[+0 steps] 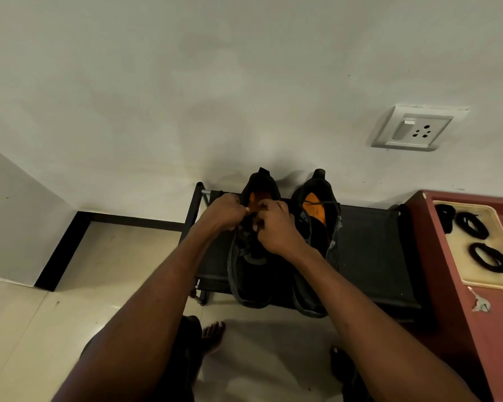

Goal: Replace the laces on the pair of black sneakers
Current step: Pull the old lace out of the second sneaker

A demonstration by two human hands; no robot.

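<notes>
Dim, soft indoor light; wide-angle bending at edges; slight blur.

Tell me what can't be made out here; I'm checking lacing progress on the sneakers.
All in the head view:
- Left sneaker eyelets and lace: covered by the left hand and right hand, so progress is unclear.
- What the fingers pinch: too dark to tell.
- Right sneaker toe: hidden behind the right forearm.
- Coiled laces on the tray: old or new, impossible to say.
</notes>
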